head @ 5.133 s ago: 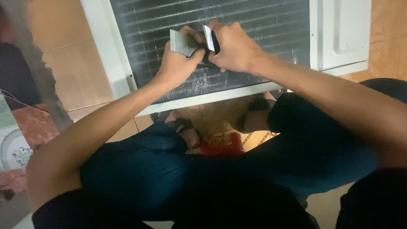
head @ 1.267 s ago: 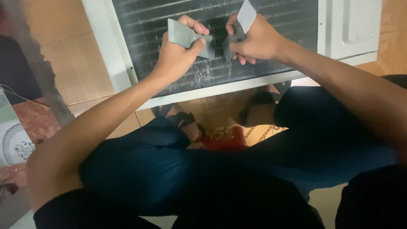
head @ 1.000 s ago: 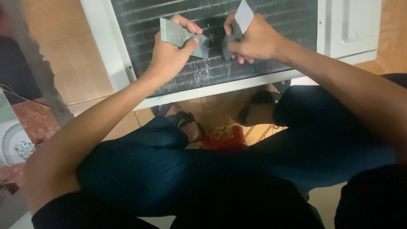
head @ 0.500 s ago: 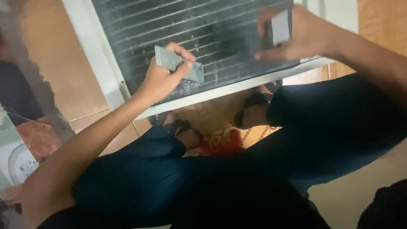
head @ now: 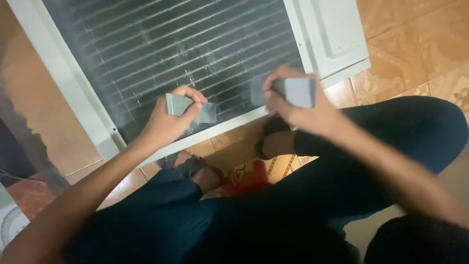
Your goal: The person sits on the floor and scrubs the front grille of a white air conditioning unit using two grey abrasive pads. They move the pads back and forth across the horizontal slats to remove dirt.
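A white-framed unit lies on the floor with a dark finned coil panel (head: 181,49) facing up. My left hand (head: 168,122) grips a flat grey comb-like tool (head: 190,107) and presses it against the fins near the panel's lower edge. My right hand (head: 298,105) holds a second grey block-shaped tool (head: 298,92) at the panel's lower right corner, next to the white frame (head: 215,129). Scratch marks show pale on the fins between the hands.
A white side cover (head: 332,34) of the unit sits at the upper right. Patterned orange floor tiles (head: 415,44) lie around it. My legs in dark trousers (head: 381,142) and sandalled feet (head: 195,168) are just below the frame.
The view has tilted and come closer. My right hand has dropped from the panel's upper right to its lower right corner. My left hand stays on the fins with its tool.
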